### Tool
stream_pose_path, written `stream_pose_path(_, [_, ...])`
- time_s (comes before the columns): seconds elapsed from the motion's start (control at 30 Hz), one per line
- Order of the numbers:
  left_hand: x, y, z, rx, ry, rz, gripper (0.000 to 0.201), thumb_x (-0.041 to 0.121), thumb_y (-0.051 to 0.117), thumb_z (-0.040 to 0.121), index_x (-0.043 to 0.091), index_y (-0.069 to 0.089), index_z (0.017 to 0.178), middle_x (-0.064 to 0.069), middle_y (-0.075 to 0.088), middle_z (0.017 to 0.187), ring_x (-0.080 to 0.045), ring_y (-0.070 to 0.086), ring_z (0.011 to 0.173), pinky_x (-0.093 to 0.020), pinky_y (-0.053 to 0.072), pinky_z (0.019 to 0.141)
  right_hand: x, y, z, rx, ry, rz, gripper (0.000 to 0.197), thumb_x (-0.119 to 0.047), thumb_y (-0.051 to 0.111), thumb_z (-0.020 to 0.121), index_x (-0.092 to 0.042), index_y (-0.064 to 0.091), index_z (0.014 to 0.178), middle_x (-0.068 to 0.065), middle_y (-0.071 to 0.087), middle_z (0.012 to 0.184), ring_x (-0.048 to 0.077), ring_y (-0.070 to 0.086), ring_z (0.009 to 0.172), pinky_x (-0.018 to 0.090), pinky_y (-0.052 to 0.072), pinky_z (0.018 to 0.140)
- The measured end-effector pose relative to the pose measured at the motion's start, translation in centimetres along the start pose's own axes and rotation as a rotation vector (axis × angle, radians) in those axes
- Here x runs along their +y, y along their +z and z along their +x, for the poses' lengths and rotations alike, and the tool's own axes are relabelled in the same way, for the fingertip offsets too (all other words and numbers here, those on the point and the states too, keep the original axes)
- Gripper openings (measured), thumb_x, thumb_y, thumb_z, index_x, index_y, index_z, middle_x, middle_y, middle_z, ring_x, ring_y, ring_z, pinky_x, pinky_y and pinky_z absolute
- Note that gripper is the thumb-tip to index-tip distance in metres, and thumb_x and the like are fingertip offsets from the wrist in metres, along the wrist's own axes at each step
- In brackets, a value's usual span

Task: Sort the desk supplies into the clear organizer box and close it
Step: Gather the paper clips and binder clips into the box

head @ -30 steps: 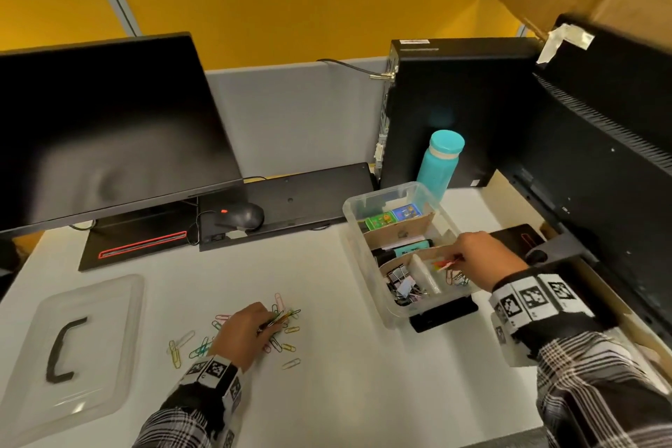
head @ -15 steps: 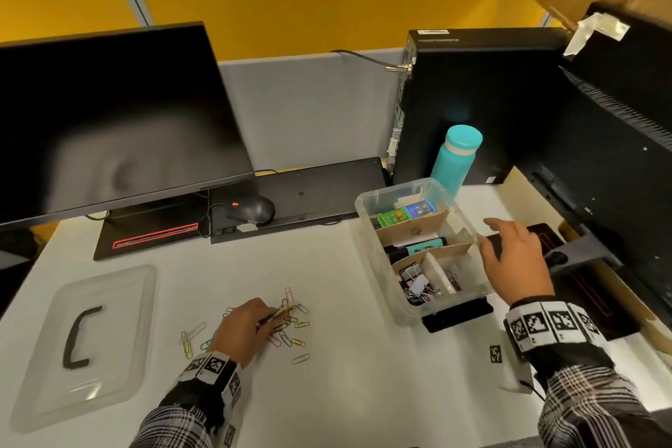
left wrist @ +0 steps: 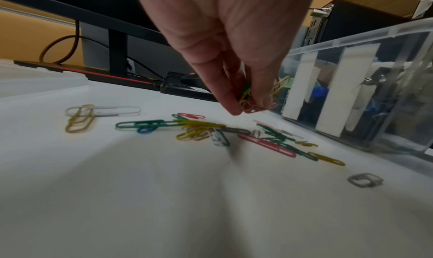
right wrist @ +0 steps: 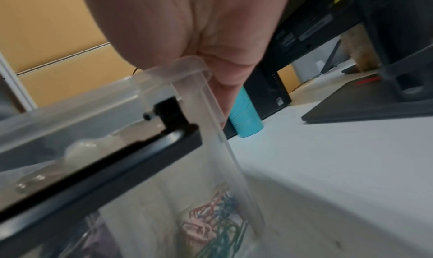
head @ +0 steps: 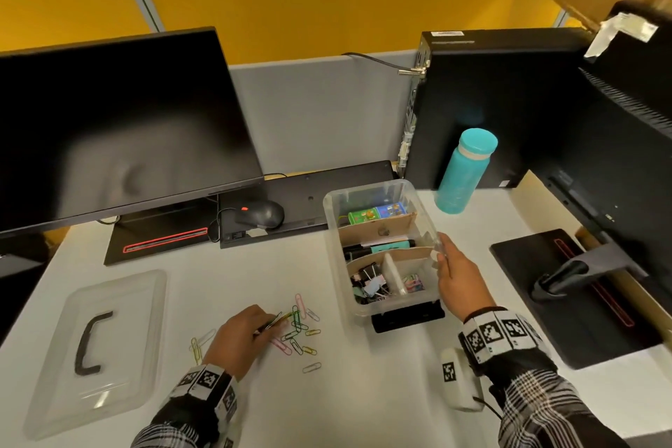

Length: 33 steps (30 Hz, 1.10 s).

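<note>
The clear organizer box [head: 367, 187] stands open on the white desk, split by cardboard dividers. Binder clips [head: 367, 284] fill its front left compartment and coloured paper clips [head: 412, 282] lie in the front right one. My right hand [head: 449, 262] grips the box's right rim [right wrist: 187, 63]. Loose paper clips [head: 298, 333] are scattered left of the box. Just above them my left hand [head: 271, 324] pinches a small bunch of clips [left wrist: 248, 99] between thumb and fingers. The clear lid [head: 138, 302] with a black handle lies flat at the far left.
A monitor [head: 109, 127] and a mouse [head: 262, 213] stand behind the clips. A teal bottle [head: 465, 171] and a black computer tower [head: 491, 102] are behind the box. A second monitor's base [head: 567, 295] lies to the right. A black latch [head: 407, 316] hangs at the box's front.
My right hand came out of the paper clip compartment and took hold of the box's right rim. My left hand stayed over the scattered clips, holding a bunch.
</note>
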<state>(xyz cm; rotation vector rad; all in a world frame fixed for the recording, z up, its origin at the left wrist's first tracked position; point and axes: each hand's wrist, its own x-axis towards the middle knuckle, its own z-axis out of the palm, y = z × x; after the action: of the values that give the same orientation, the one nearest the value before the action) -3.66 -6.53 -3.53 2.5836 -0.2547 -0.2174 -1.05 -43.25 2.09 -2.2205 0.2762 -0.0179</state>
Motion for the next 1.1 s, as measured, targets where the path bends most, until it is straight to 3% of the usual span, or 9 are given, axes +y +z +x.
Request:
stream_pose_path(0.1, [-0.2, -0.9, -0.1, 0.054, -0.004, -0.008, 0.025, 0.038, 0.063, 0.088, 0.020, 0.073, 0.102, 0.015, 0.059, 0.083, 0.000, 0.057, 0.071, -0.015, 0.045, 0.064, -1.6, 1.4, 0.1, -0.026, -0.012, 0.041, 0.042, -0.017, 0.031, 0.101, -0.012, 0.035, 0.142, 0.009, 0.049, 0.138, 0.017, 0.048, 0.120, 0.017, 0.027, 0.098])
stream_pose_path(0.2, [1.2, -3.3, 0.0, 0.189, 0.040, -0.002, 0.017, 0.025, 0.067, 0.085, 0.016, 0.074, 0.098, 0.014, 0.061, 0.083, 0.002, 0.057, 0.069, -0.010, 0.046, 0.063, -1.9, 2.5, 0.3, -0.019, 0.010, 0.061, 0.044, -0.019, 0.031, 0.101, -0.013, 0.032, 0.144, 0.008, 0.045, 0.142, 0.022, 0.045, 0.128, 0.022, 0.030, 0.103])
stream_pose_path(0.3, [5.6, -6.4, 0.5, 0.260, 0.187, 0.023, 0.022, 0.035, 0.061, 0.089, 0.021, 0.072, 0.103, 0.014, 0.062, 0.090, 0.002, 0.057, 0.074, -0.012, 0.049, 0.068, -1.5, 2.7, 0.2, -0.033, 0.005, 0.068, 0.045, -0.016, 0.031, 0.101, -0.012, 0.030, 0.146, 0.009, 0.043, 0.144, 0.022, 0.043, 0.130, 0.020, 0.028, 0.101])
stream_pose_path(0.37, [9.6, -7.5, 1.5, 0.205, 0.289, 0.063, 0.024, 0.034, 0.056, 0.090, 0.024, 0.070, 0.107, 0.012, 0.062, 0.093, 0.000, 0.056, 0.079, -0.016, 0.050, 0.071, -1.4, 2.6, 0.2, -0.039, -0.007, 0.085, 0.045, -0.016, 0.031, 0.101, -0.013, 0.029, 0.146, 0.009, 0.044, 0.144, 0.021, 0.044, 0.129, 0.019, 0.029, 0.100])
stream_pose_path(0.5, [17.4, -5.9, 4.9, -0.020, 0.423, 0.278, 0.027, 0.024, 0.054, 0.094, 0.020, 0.064, 0.119, -0.001, 0.061, 0.105, -0.019, 0.059, 0.095, -0.033, 0.050, 0.078, -1.2, 2.7, 0.1, -0.039, -0.018, 0.122, 0.045, -0.019, 0.031, 0.101, -0.014, 0.029, 0.146, 0.007, 0.045, 0.142, 0.020, 0.045, 0.128, 0.019, 0.029, 0.100])
stream_pose_path(0.67, [24.3, -3.3, 8.4, -0.308, 0.373, 0.648, 0.026, 0.000, 0.047, 0.093, -0.002, 0.062, 0.114, -0.018, 0.061, 0.115, -0.036, 0.060, 0.105, -0.042, 0.049, 0.085, -0.7, 2.9, 0.3, -0.023, -0.024, 0.185, 0.044, -0.018, 0.030, 0.102, -0.014, 0.030, 0.145, 0.007, 0.045, 0.143, 0.019, 0.043, 0.129, 0.020, 0.028, 0.103])
stream_pose_path(0.77, [26.1, -2.7, 10.0, -0.389, 0.311, 0.654, 0.027, 0.001, 0.042, 0.096, -0.003, 0.060, 0.115, -0.019, 0.062, 0.119, -0.034, 0.060, 0.109, -0.039, 0.049, 0.087, -0.6, 2.8, 0.2, -0.027, -0.032, 0.191, 0.044, -0.020, 0.030, 0.102, -0.014, 0.030, 0.146, 0.008, 0.044, 0.144, 0.019, 0.042, 0.131, 0.020, 0.026, 0.104])
stream_pose_path(0.93, [26.5, -1.9, 11.7, -0.532, 0.293, 0.619, 0.033, 0.010, 0.056, 0.092, -0.001, 0.056, 0.124, -0.018, 0.058, 0.128, -0.031, 0.056, 0.116, -0.036, 0.045, 0.095, -0.7, 2.8, 0.0, -0.015, -0.029, 0.227, 0.045, -0.023, 0.032, 0.102, -0.014, 0.031, 0.145, 0.006, 0.043, 0.144, 0.018, 0.041, 0.131, 0.018, 0.025, 0.103])
stream_pose_path(1.1, [24.5, -3.5, 12.0, -0.457, 0.283, 0.336, 0.030, 0.019, 0.063, 0.089, 0.009, 0.065, 0.117, -0.007, 0.067, 0.116, -0.025, 0.062, 0.106, -0.036, 0.050, 0.094, -0.4, 2.9, 0.1, -0.014, -0.058, 0.174, 0.044, -0.025, 0.031, 0.101, -0.016, 0.033, 0.144, 0.006, 0.046, 0.143, 0.020, 0.043, 0.131, 0.028, 0.030, 0.110])
